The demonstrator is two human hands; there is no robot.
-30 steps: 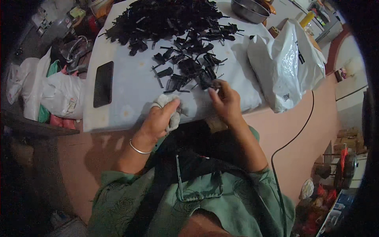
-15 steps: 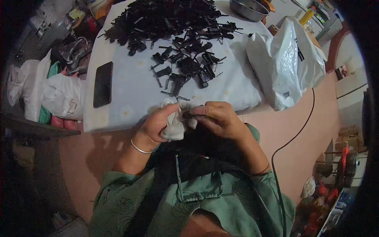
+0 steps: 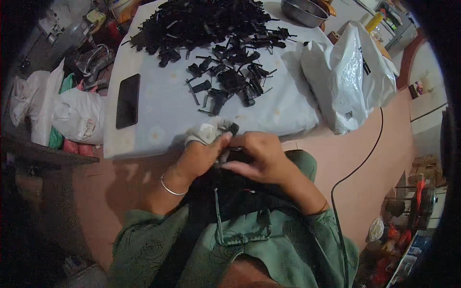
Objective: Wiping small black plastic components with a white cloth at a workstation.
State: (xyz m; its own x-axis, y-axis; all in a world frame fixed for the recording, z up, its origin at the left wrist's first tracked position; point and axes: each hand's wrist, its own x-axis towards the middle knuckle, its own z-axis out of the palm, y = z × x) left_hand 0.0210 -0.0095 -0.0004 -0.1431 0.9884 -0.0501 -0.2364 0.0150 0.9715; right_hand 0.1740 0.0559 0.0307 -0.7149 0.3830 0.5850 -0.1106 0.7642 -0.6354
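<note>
Above my lap, just off the table's near edge, my left hand [image 3: 199, 156] is closed around a bunched white cloth [image 3: 205, 133]. A small black plastic part [image 3: 234, 129] pokes out of the cloth beside my left thumb. My right hand [image 3: 264, 156] meets it from the right, fingers curled around the part's lower end, which they mostly hide. Beyond my hands, several loose black plastic parts [image 3: 231, 80] with thin rods lie on the table. Behind them rises a large heap of similar black parts [image 3: 201, 24].
The table wears a pale flowered cover [image 3: 158, 137]. A dark phone [image 3: 128, 101] lies on its left side. A metal bowl [image 3: 305, 13] stands at the back right, with a white plastic bag [image 3: 336, 81] nearer. A black cable [image 3: 357, 165] hangs at right; more bags [image 3: 79, 115] sit left.
My hands have turned and shifted: the left moved slightly rightward, the right a little lower. The cloth has moved up over my left fingers, and the black part's end now shows above them.
</note>
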